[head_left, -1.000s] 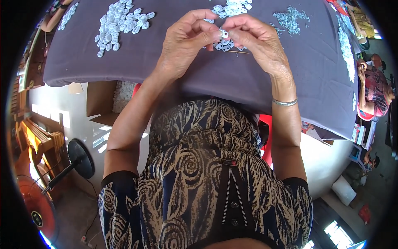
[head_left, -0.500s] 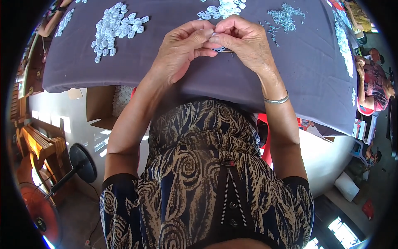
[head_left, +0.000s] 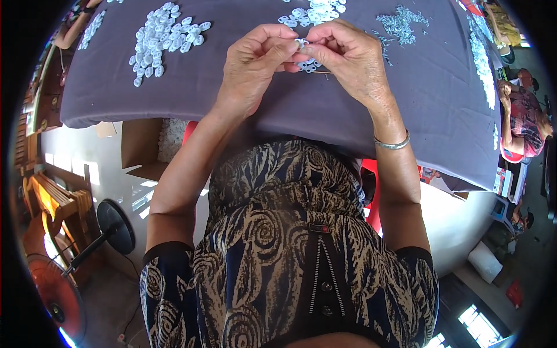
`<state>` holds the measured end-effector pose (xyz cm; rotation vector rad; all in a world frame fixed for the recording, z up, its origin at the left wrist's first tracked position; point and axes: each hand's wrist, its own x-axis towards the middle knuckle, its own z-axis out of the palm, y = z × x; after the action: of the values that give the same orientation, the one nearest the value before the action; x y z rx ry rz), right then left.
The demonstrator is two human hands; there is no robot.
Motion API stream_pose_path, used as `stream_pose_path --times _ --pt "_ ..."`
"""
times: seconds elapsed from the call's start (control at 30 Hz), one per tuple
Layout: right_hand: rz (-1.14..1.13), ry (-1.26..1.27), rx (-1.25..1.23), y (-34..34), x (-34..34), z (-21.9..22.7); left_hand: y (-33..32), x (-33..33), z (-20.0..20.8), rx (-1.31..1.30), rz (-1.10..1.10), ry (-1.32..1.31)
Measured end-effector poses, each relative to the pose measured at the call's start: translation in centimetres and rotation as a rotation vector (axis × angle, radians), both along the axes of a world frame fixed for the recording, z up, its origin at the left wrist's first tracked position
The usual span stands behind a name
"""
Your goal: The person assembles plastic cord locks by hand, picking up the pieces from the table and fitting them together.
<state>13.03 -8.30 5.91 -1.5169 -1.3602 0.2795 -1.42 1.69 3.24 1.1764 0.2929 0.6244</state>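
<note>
Over the far middle of the table, my left hand (head_left: 252,66) and my right hand (head_left: 351,61) meet at the fingertips. Thumbs and forefingers of both pinch a small white plastic piece (head_left: 301,44), mostly covered by the fingers. Just below them lie several small pale pieces with round holes (head_left: 310,66), partly hidden by my hands. A thin brownish stick (head_left: 322,72) rests beside these. Beyond my hands is a heap of white plastic pieces (head_left: 322,11). Left of them spreads a pile of white oval pieces (head_left: 159,40); to the right, tiny metallic-looking pins (head_left: 403,24) are scattered.
A dark cloth covers the table (head_left: 441,110). Other pale piles lie along its left (head_left: 93,30) and right edges (head_left: 481,66). A co-worker's arm (head_left: 72,32) shows at far left, a seated person (head_left: 522,119) at right. Below left stand a cardboard box (head_left: 139,145) and a black fan (head_left: 116,226).
Both hands have shifted slightly and the fingertips have parted a little, so more of the white piece shows. More of the holed pieces below has come into sight.
</note>
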Motion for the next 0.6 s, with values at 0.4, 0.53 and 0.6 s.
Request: stream_pose_path --times 0.4,0.53,0.6 --pt "0.022 0.27 -0.04 0.0 -1.1 -0.1 -0.5 0.3 0.3 0.378 0.187 0.011" --pt "0.067 0.404 -0.083 0.1 -1.3 0.3 0.3 -0.4 1.0 0.485 0.168 0.035" --pt "0.063 0.385 -0.089 0.2 -1.3 0.1 0.8 -0.5 1.0 0.454 0.117 0.074"
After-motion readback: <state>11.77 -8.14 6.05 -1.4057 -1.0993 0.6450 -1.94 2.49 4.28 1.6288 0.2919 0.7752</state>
